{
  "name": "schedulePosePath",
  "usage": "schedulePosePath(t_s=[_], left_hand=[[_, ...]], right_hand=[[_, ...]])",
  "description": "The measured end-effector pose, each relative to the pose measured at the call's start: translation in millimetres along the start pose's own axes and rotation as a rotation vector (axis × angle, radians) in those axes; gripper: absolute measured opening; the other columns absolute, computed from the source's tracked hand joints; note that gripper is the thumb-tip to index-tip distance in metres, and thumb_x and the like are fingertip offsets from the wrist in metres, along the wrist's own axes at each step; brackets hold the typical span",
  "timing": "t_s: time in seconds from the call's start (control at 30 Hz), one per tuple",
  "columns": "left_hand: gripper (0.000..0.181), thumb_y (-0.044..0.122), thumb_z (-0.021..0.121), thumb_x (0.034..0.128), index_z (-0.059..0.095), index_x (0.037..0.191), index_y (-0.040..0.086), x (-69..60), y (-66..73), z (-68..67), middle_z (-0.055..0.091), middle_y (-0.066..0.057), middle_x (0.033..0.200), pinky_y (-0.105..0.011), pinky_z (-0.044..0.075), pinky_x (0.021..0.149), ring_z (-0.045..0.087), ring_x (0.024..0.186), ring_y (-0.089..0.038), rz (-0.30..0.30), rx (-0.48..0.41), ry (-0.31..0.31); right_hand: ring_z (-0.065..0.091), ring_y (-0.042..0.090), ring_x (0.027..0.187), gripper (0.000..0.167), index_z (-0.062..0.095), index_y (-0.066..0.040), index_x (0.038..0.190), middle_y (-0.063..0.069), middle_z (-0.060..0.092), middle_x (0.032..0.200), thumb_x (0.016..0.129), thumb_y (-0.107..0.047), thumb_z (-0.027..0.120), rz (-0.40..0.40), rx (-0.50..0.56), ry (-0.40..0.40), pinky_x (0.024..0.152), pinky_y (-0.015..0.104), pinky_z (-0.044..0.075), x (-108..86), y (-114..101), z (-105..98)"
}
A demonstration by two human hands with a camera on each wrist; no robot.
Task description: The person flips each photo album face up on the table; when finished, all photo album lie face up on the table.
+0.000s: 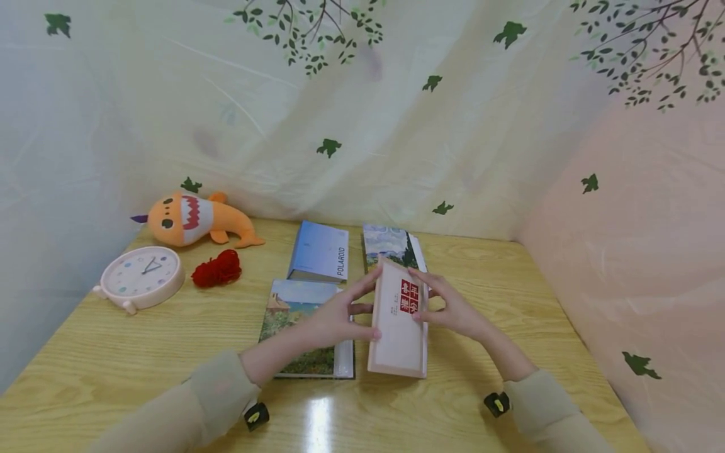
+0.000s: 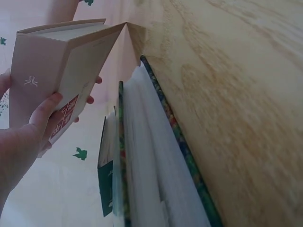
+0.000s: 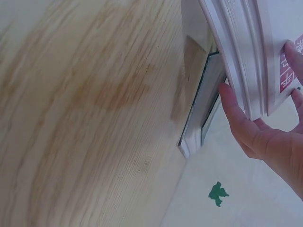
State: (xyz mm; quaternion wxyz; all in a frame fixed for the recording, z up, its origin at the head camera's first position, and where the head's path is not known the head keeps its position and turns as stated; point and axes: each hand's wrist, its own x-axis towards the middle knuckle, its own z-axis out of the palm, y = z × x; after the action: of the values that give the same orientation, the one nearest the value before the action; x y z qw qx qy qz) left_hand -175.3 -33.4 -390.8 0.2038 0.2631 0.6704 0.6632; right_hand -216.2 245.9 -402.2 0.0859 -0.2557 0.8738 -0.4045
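Both hands hold a thick pale pink book (image 1: 396, 340) with a red block of characters on its cover, tilted above the table. My left hand (image 1: 337, 314) grips its spine side, thumb on the cover, as the left wrist view also shows. On the page side, my right hand (image 1: 455, 308) holds the book between thumb and fingers; the pages (image 3: 244, 52) face the right wrist camera. Left of it lies a landscape-painting book (image 1: 306, 362), partly hidden by my left forearm. Behind are a blue POLAROID book (image 1: 320, 251) and another painting-covered book (image 1: 391, 242), partly covered by the pink book.
At the back left lies an orange plush shark (image 1: 198, 220). A round pink clock (image 1: 141, 277) and a bundle of red yarn (image 1: 218, 269) sit in front of it. A pale curtain with leaf prints (image 1: 328, 148) borders the wooden table (image 1: 498, 270).
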Motion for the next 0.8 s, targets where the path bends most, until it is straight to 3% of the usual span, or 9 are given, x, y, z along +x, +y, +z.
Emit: schedulePosePath(t_s=[0.17, 0.37, 0.63, 0.8], left_hand=[[0.109, 0.003, 0.078, 0.0725, 0.012, 0.148, 0.047, 3.0, -9.0, 1.3, 0.012, -0.009, 0.158, -0.035, 0.055, 0.082, 0.043, 0.128, -0.039, -0.03, 0.032, 0.023], [0.113, -0.002, 0.078, 0.0693, 0.013, 0.148, 0.047, 5.3, -18.5, 4.5, 0.016, -0.01, 0.157, -0.032, 0.055, 0.081, 0.046, 0.127, -0.035, -0.129, 0.067, 0.071], [0.116, -0.008, 0.078, 0.0649, 0.015, 0.151, 0.036, 8.5, -29.4, 5.4, 0.024, -0.01, 0.155, -0.032, 0.056, 0.078, 0.051, 0.122, -0.034, -0.193, 0.143, 0.11], [0.113, -0.011, 0.077, 0.0647, 0.017, 0.152, 0.027, 10.6, -37.1, 6.9, 0.033, -0.017, 0.149, -0.033, 0.056, 0.079, 0.048, 0.124, -0.035, -0.236, 0.156, 0.12]], right_hand=[[0.044, 0.038, 0.115, 0.079, 0.033, -0.029, 0.148, 0.016, 0.033, 0.144, 0.081, -0.023, 0.076, 0.002, -0.048, 0.017, 0.073, 0.034, 0.057, -2.1, 3.9, -4.9], [0.038, 0.045, 0.126, 0.066, 0.044, -0.024, 0.142, 0.02, 0.031, 0.145, 0.083, -0.022, 0.074, 0.005, -0.085, 0.029, 0.078, 0.044, 0.056, -3.1, 10.7, -8.0], [0.044, 0.042, 0.122, 0.066, 0.048, -0.02, 0.139, 0.018, 0.037, 0.142, 0.08, -0.019, 0.077, 0.0, -0.123, -0.007, 0.076, 0.035, 0.057, -3.8, 13.5, -7.7], [0.041, 0.045, 0.123, 0.067, 0.049, -0.014, 0.138, 0.023, 0.035, 0.142, 0.078, -0.017, 0.078, 0.008, -0.129, -0.047, 0.077, 0.039, 0.056, -3.5, 14.0, -7.5]])
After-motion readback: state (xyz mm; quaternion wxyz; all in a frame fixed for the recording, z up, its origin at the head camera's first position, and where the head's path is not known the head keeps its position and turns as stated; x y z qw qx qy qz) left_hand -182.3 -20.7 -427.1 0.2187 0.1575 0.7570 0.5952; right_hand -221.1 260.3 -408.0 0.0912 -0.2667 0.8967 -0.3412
